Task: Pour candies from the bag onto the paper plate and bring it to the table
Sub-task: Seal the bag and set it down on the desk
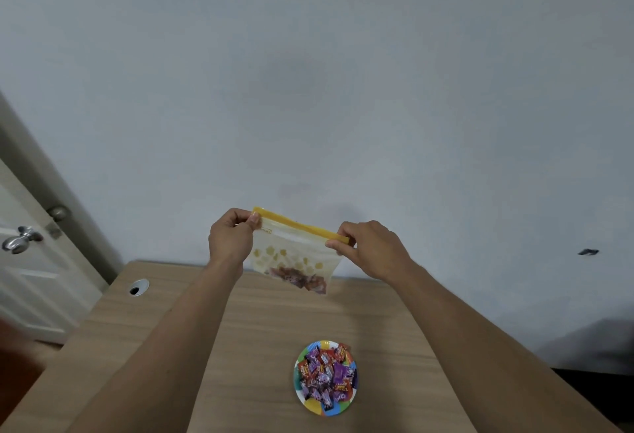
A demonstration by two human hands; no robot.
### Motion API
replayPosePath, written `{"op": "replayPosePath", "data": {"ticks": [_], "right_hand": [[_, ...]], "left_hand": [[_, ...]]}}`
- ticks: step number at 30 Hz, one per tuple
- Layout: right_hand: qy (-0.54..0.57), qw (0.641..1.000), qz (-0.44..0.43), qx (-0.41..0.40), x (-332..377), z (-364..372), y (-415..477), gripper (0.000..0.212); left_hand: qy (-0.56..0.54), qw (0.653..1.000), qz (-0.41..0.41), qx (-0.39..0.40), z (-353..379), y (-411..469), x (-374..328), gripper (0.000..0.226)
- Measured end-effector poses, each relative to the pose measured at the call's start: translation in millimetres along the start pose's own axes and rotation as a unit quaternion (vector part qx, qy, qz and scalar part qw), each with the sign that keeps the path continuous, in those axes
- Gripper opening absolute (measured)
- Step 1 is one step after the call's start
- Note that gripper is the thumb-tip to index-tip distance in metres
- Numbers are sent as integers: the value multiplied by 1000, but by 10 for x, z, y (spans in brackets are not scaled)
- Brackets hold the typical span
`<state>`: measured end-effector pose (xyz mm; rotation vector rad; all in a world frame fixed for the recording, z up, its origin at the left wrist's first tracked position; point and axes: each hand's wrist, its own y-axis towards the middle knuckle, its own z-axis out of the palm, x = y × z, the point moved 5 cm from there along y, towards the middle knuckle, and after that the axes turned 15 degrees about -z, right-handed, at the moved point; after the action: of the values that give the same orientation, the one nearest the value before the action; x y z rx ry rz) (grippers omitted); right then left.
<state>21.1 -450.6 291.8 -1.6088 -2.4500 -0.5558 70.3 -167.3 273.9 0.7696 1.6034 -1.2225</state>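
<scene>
A clear zip bag (296, 257) with a yellow seal strip and yellow flower prints hangs upright above the far part of the wooden table (164, 336). A few wrapped candies lie in its bottom. My left hand (231, 239) pinches the bag's top left corner. My right hand (368, 249) pinches the top right end of the yellow strip. A colourful paper plate (353, 395) sits on the table nearer to me, heaped with several purple, red and orange wrapped candies (324, 376).
A pale wall stands right behind the table. A round cable hole (139, 287) is set in the table's far left corner. A white door with a metal knob (20, 240) is at the left. A dark mark (588, 252) shows on the wall at right.
</scene>
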Motion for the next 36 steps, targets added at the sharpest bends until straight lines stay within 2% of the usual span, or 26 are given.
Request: {"op": "replayPosePath", "data": {"ticks": [5,9,17,24,36], "right_hand": [[-119,991,-36,52,91,71,21,54],[-147,984,-62,84,87,198,-12,56],[-93,985,-104,105,147,679,-135,51],[5,978,-136,157,482,1506,-281,40],[80,959,-13,272,844,2884,-630,33]], "left_hand": [[0,1000,-21,4,-62,51,136,20],[4,999,-35,17,-106,51,301,18],[47,997,-63,25,-439,141,865,27],[96,987,-127,-21,-1065,205,1593,22],[146,957,-240,-66,-1893,218,2714,13]]}}
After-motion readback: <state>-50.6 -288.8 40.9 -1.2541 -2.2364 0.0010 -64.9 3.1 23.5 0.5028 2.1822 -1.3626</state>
